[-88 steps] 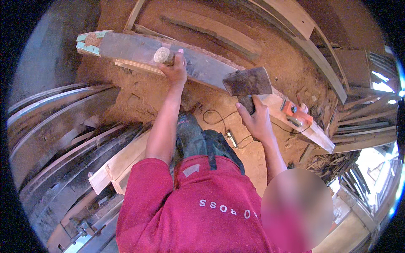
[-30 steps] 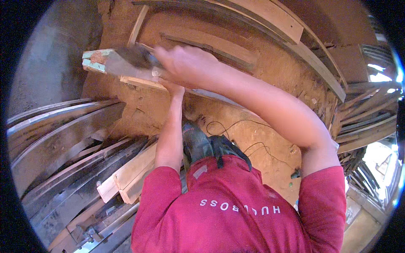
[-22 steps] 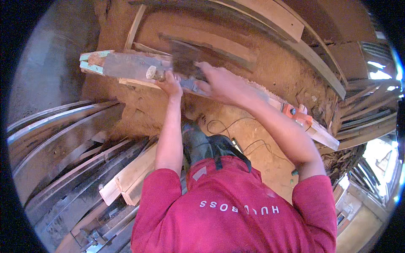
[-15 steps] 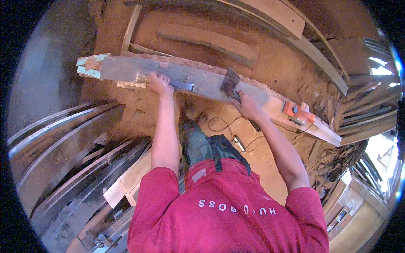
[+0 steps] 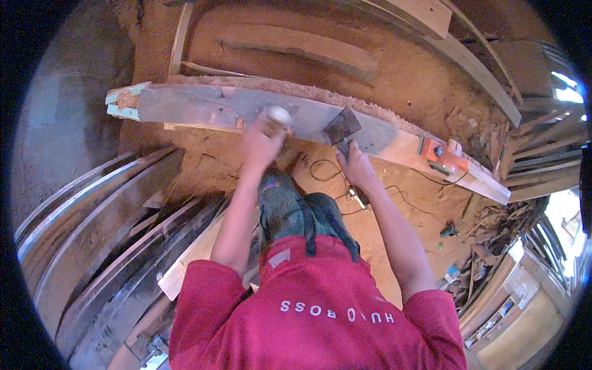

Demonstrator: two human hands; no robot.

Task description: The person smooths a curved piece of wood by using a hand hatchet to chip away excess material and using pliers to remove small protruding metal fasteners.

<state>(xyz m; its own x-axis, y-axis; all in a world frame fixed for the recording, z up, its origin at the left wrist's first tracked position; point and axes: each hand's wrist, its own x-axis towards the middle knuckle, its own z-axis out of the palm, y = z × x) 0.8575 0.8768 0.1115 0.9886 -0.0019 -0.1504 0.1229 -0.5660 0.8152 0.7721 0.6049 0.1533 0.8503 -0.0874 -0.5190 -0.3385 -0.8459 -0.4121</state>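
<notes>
A long grey-faced wooden beam lies across in front of me. My left hand, smeared by motion, is closed round a chisel over the beam's near edge. The chisel's round butt end faces up; its blade is hidden below the hand. In my right hand is the handle of a dark square-headed tool, its flat head over the beam; I cannot make out whether it is a mallet or a hatchet. A small pale notch shows at the beam's near edge, left of my left hand.
An orange power planer rests on the beam's right part, its cord trailing to the dirt floor. Wood shavings line the far edge. Curved planks lean at the left; scrap wood is heaped at the right.
My left hand has moved right along the beam and turned the chisel from lying flat to butt end up. The square-headed tool has turned slightly in my right hand. The view has shifted a little.
</notes>
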